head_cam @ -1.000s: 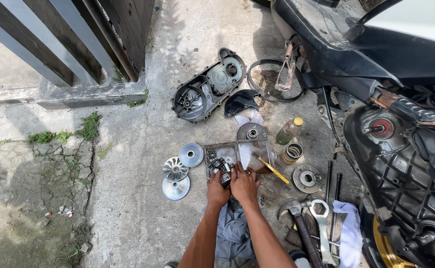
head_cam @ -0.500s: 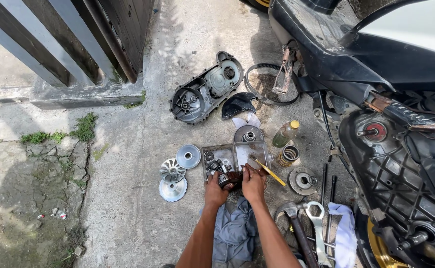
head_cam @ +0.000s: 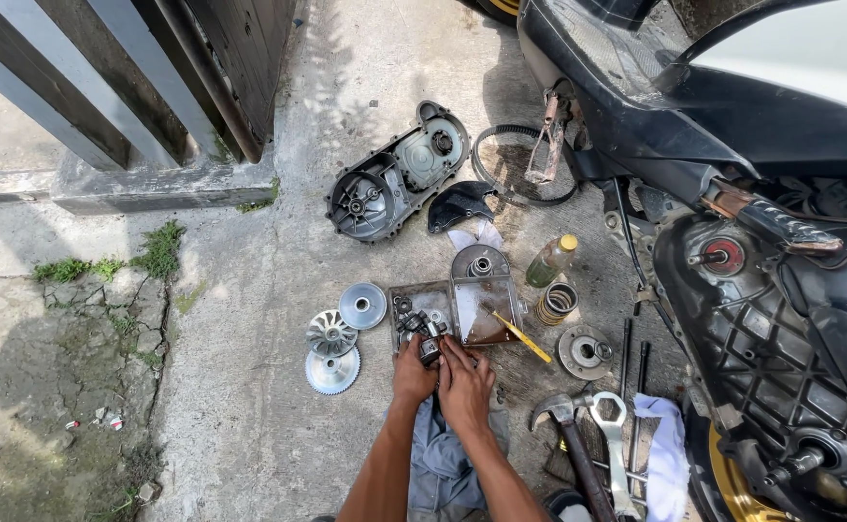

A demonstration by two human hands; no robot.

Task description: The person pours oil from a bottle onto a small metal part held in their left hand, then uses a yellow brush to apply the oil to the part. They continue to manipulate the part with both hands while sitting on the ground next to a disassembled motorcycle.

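On concrete beside a stripped scooter [head_cam: 732,242], the left hand [head_cam: 414,372] and right hand [head_cam: 464,387] close together around a small dark metal part [head_cam: 425,333] at the near edge of a tray [head_cam: 457,309]. It looks heavy, rigid and greasy, best gripped around its body.

Both hands [head_cam: 440,372] grip a small metal part [head_cam: 426,338] over a tray [head_cam: 457,307]

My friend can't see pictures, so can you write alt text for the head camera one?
Both hands, left hand and right hand, hold a small dark part over a tray on concrete. Discs, a bottle, a hammer and a scooter surround them.
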